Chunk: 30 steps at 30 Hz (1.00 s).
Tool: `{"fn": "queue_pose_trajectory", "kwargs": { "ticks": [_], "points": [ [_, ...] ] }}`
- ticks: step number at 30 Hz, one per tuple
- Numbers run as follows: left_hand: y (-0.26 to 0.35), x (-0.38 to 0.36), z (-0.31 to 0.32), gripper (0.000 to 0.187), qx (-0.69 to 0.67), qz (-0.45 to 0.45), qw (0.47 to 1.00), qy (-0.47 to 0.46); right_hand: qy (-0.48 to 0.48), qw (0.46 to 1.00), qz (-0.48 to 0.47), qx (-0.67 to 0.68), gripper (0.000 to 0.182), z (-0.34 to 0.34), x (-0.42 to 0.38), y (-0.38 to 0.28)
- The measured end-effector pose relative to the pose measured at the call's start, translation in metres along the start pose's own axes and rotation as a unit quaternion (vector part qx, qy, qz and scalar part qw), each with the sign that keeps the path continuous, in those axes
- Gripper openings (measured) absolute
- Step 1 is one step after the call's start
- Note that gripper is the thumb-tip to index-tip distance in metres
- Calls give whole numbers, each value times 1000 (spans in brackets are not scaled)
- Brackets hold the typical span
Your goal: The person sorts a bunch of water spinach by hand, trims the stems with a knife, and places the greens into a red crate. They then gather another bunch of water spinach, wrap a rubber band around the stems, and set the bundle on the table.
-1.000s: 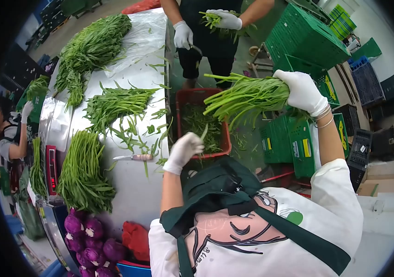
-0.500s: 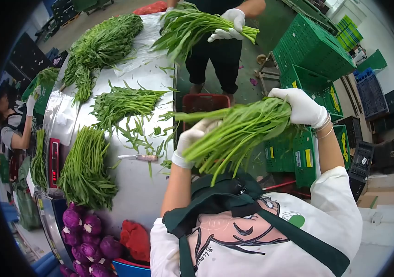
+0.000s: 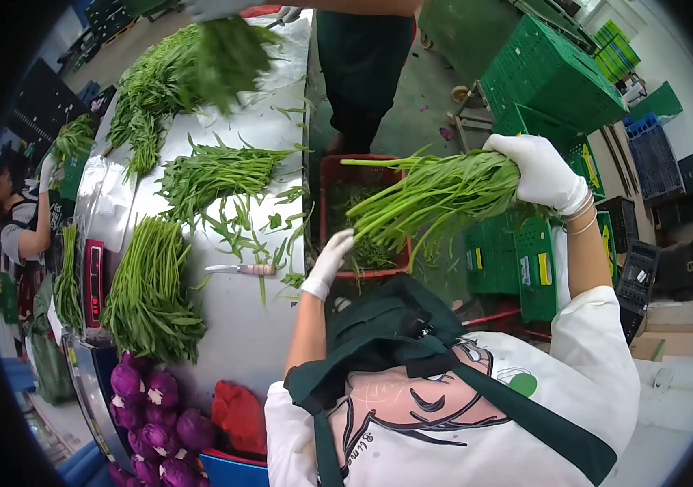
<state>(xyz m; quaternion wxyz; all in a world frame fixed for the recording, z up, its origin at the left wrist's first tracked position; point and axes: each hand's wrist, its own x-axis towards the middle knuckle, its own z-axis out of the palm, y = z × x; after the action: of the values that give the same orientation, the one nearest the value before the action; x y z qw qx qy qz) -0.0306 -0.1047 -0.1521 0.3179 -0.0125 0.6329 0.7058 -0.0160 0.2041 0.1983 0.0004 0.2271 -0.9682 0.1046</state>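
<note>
Right hand (image 3: 535, 172) grips a long-stemmed green leafy bunch (image 3: 444, 188); left hand (image 3: 330, 264) has fingers together near the stem ends, can't tell if pinching. Slack grip could spill stems into the red plastic tub (image 3: 387, 273) beneath.

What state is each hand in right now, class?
Left hand: fingertips by the stem ends; whether it grips any cannot be told.
Right hand: closed around the leafy end of the green bunch.

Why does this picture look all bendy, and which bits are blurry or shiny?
Head view: probably a very wide lens, bending edges and leaving corners black; the co-worker's greens smeared, likely by motion; the metal table shiny white near loose leaves; the bunch in the right hand fairly sharp.
</note>
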Motion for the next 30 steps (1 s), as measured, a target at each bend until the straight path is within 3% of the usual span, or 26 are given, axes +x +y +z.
{"fn": "queue_pose_trajectory", "kwargs": {
  "ticks": [1, 3, 4, 6, 11, 13, 14, 17, 19, 25, 26, 27, 30],
  "points": [
    [31, -15, 15, 51, -103, -40, 994, 27, 1, 1000, -9, 16, 37, -2, 1, -4],
    [-3, 8, 15, 45, -271, 128, 949, -102, -14, 993, -18, 113, 35, -4, 8, -9],
    [34, -2, 35, 43, -326, 64, 939, -90, -18, 984, -23, 174, 34, -4, 12, -13],
    [62, -9, 63, 40, -418, 83, 886, -182, -19, 967, -42, 252, 32, 1, 21, -14],
    [108, -33, 96, 33, -637, 24, 651, -412, -38, 981, -31, 189, 35, 8, 26, -3],
    [117, -49, 88, 31, -666, 3, 614, -424, -14, 981, -32, 193, 35, 7, 23, 4],
    [125, -67, 78, 26, -629, 17, 703, -331, -18, 980, -15, 197, 36, 5, 20, 8],
    [123, -101, 50, 25, -681, -42, 710, -176, -30, 984, 13, 175, 40, 2, 12, 11],
    [91, -94, 29, 25, -610, -28, 748, -260, -48, 992, -2, 116, 44, 10, 9, 4],
    [19, -67, -32, 18, -624, 52, 743, -236, -10, 999, -32, 6, 40, -3, 9, -6],
    [13, -67, -43, 18, -533, 68, 839, -84, -7, 999, -34, -17, 38, -9, 8, -8],
    [23, -67, -44, 19, -481, 78, 873, -4, -6, 999, -36, -39, 35, -12, 7, -9],
    [91, -59, -33, 35, -226, 213, 949, 61, -51, 991, -94, -79, 36, -15, 14, -14]
  ]
}}
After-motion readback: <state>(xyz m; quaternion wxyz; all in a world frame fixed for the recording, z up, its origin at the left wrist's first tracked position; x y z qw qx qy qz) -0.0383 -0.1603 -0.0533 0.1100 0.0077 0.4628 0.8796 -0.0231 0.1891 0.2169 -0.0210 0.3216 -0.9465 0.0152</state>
